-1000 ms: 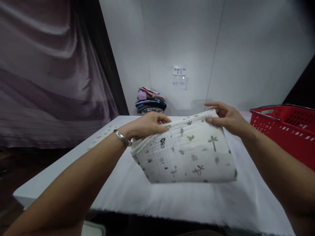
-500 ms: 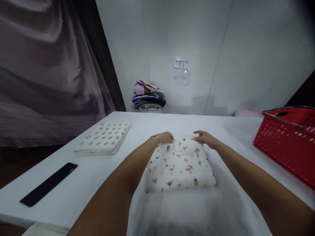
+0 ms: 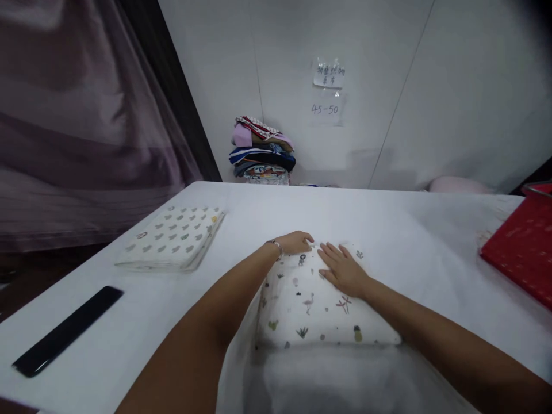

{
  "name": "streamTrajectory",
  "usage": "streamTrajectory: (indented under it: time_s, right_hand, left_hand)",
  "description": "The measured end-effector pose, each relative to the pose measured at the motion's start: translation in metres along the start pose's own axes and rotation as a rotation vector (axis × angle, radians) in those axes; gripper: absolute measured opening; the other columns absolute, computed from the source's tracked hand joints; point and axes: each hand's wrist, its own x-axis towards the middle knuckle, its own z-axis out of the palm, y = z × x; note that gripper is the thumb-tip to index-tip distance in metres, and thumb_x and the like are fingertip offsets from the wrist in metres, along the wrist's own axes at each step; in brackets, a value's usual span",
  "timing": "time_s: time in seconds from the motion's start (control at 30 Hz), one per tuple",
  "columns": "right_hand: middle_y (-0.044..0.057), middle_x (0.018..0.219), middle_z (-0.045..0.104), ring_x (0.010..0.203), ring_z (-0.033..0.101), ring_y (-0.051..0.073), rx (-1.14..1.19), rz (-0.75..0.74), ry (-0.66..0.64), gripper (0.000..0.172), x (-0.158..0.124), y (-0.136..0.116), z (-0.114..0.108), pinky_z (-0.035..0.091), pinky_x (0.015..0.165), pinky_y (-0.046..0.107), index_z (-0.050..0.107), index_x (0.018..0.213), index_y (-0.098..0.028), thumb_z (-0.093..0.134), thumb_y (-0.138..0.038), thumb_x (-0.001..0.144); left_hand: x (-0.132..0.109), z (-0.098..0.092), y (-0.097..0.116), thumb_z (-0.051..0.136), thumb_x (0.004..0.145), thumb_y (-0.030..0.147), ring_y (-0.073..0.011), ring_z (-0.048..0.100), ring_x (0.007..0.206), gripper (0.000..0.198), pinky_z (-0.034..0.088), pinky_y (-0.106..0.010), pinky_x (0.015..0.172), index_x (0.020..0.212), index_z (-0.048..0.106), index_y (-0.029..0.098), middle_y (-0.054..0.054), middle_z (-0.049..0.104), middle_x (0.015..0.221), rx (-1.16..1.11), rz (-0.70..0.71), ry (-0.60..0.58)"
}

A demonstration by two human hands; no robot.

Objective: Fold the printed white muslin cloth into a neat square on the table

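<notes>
A folded white cloth [image 3: 321, 322], printed with a flamingo, palm trees and small plants, lies on the table between my arms. My right hand [image 3: 342, 270] rests flat on its upper part with the fingers stretched out. At the far left corner my left hand [image 3: 295, 242], with a bracelet on the wrist, has its fingers bent round the cloth's edge. The near side of the cloth meets a blurred, whitish sheet [image 3: 332, 379] that hangs toward me; what it is made of is unclear.
On the left of the white table [image 3: 181, 310] lie another folded cloth [image 3: 172, 236] with grey prints and a black phone-like slab [image 3: 69, 330]. A red basket [image 3: 524, 244] stands at the right. Behind the table is a stack of folded fabrics [image 3: 262, 152] by the wall.
My right hand has moved from the far edge onto the cloth's top and flattened out. My left hand stays near the far left corner, its fingers less curled. The view has shifted.
</notes>
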Motion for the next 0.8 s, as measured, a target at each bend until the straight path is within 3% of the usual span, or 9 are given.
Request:
streamTrajectory:
  time_s: [0.1,0.2,0.33,0.47,0.57,0.63,0.73,0.8]
  right_hand:
    - [0.008,0.152,0.025,0.14,0.018,0.025,-0.059,0.008,-0.011,0.056,-0.005,-0.003,0.013,0.019,0.112,0.05,0.032,0.144,-0.019,0.027,-0.047,0.095]
    - [0.007,0.152,0.024,0.141,0.017,0.024,-0.085,0.003,0.002,0.057,-0.007,0.001,0.015,0.02,0.113,0.049,0.031,0.144,-0.019,0.025,-0.048,0.095]
    - [0.006,0.151,0.026,0.14,0.019,0.022,-0.101,-0.015,0.034,0.055,-0.008,0.003,0.014,0.021,0.113,0.047,0.029,0.145,-0.023,0.024,-0.047,0.096]
    - [0.006,0.151,0.027,0.14,0.021,0.023,-0.091,-0.007,0.039,0.055,-0.008,0.003,0.016,0.021,0.112,0.047,0.028,0.145,-0.023,0.025,-0.048,0.096]
    - [0.007,0.151,0.028,0.14,0.021,0.024,-0.062,-0.006,0.033,0.056,-0.008,0.003,0.017,0.02,0.112,0.049,0.029,0.145,-0.023,0.026,-0.049,0.095]
    - [0.007,0.15,0.028,0.14,0.021,0.024,-0.035,-0.007,0.037,0.056,-0.008,0.004,0.016,0.019,0.113,0.05,0.03,0.144,-0.023,0.027,-0.049,0.095]
    - [0.007,0.15,0.029,0.14,0.021,0.024,0.0,-0.005,0.044,0.055,-0.008,0.004,0.016,0.018,0.113,0.05,0.03,0.144,-0.026,0.029,-0.049,0.095]
    - [0.006,0.15,0.029,0.14,0.021,0.023,0.009,-0.007,0.043,0.054,-0.007,0.004,0.016,0.018,0.113,0.05,0.029,0.144,-0.027,0.029,-0.049,0.095]
  left_hand:
    - [0.002,0.001,-0.009,0.058,0.076,0.038,-0.0179,0.063,0.09,0.044,0.046,-0.024,0.074,0.116,0.059,0.019,-0.006,0.069,0.106,-0.035,0.024,0.009]
    - [-0.001,0.002,-0.022,0.061,0.073,0.051,-0.0187,0.063,0.087,0.044,0.045,-0.024,0.071,0.104,0.065,0.02,-0.004,0.07,0.098,0.001,0.008,0.092]
    - [-0.015,-0.004,-0.04,0.055,0.076,0.058,-0.0195,0.061,0.084,0.039,0.042,-0.027,0.069,0.084,0.068,0.022,-0.003,0.069,0.09,0.184,-0.053,0.304]
    - [-0.04,-0.006,-0.039,0.042,0.089,0.047,-0.0212,0.06,0.087,0.037,0.042,-0.032,0.079,0.086,0.067,0.019,-0.007,0.067,0.09,0.339,-0.12,0.55]
    - [-0.059,0.018,-0.025,0.038,0.091,0.046,-0.0231,0.053,0.11,0.038,0.035,-0.037,0.098,0.107,0.061,0.02,-0.009,0.063,0.114,0.369,0.019,0.645]
    - [-0.069,0.043,-0.018,0.042,0.088,0.052,-0.0253,0.04,0.127,0.048,0.023,-0.04,0.109,0.123,0.052,0.021,-0.009,0.052,0.132,0.397,0.1,0.608]
    - [-0.075,0.075,-0.019,0.036,0.087,0.06,-0.0277,0.021,0.139,0.066,0.012,-0.045,0.114,0.137,0.038,0.017,-0.012,0.034,0.147,0.401,0.037,0.556]
    - [-0.074,0.083,-0.024,0.033,0.087,0.062,-0.0271,0.017,0.141,0.07,0.009,-0.044,0.115,0.14,0.034,0.016,-0.012,0.029,0.15,0.387,0.003,0.552]
